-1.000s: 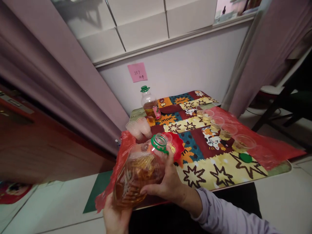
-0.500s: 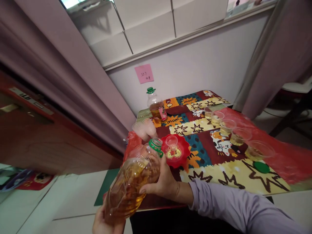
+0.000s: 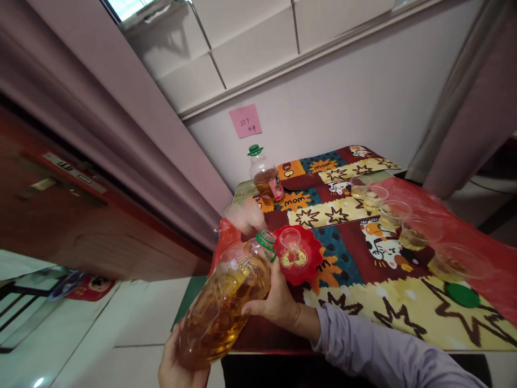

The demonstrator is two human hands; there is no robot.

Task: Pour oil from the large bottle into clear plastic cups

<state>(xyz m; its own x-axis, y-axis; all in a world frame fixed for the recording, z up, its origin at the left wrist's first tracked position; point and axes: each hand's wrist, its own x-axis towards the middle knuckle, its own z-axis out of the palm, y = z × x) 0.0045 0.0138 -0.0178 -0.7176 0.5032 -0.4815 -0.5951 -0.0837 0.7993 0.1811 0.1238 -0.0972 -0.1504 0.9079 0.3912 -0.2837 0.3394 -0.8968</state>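
Observation:
A large clear plastic bottle (image 3: 226, 307) of amber liquid is tilted in both my hands, its uncapped mouth with a green ring pointing up and right. My right hand (image 3: 277, 304) wraps around the bottle near its neck. Under the bottle's base, my left hand (image 3: 181, 358) supports it, some fingers hidden. The mouth is beside a red scalloped plate (image 3: 311, 267), on which one clear plastic cup (image 3: 290, 238) stands. I cannot see liquid leaving the bottle.
Several clear cups (image 3: 395, 214) with pale liquid line the table's right side. A green cap (image 3: 462, 295) lies near the front right. Stacked cups (image 3: 246, 215) and a second, capped bottle (image 3: 264, 180) stand at the back left. A brown door (image 3: 81, 231) is at the left.
My view has turned slightly, so the table items appear shifted to the right. The bottle stays tilted in both hands, with its mouth near the plate.

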